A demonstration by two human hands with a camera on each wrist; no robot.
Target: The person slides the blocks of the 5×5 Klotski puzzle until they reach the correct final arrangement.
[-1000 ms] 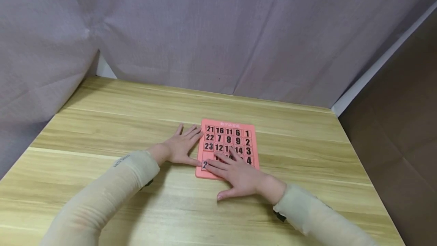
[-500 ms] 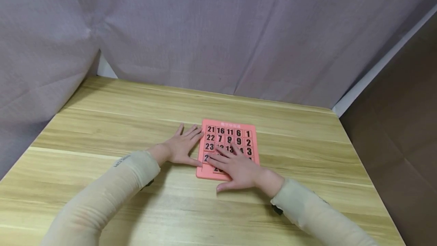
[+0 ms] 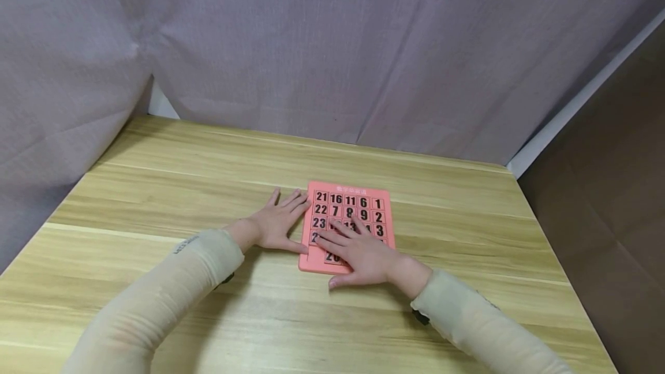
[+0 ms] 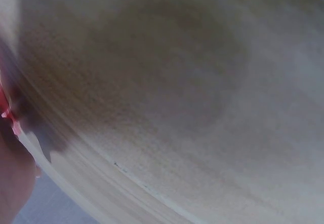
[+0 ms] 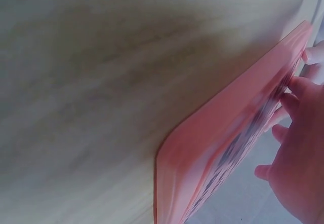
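L hand (image 3: 275,221) flat, fingers spread; R hand (image 3: 363,255) flat, fingers straight, both forearms angled inward.

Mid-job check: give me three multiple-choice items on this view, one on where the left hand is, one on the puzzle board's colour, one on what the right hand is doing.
1. Where does the left hand lie?
A. flat on the table at the board's left edge
B. on top of the number tiles
C. off the table

2. What colour is the puzzle board?
A. blue
B. pink
C. green

3. How is the right hand placed?
A. lifted well above the board
B. closed in a fist beside the board
C. fingers spread on the number tiles

Answers:
1 A, its palm lies on the wooden table with fingertips at the frame.
2 B, the frame is pink with black numbers.
3 C, its straight fingers cover the lower rows.
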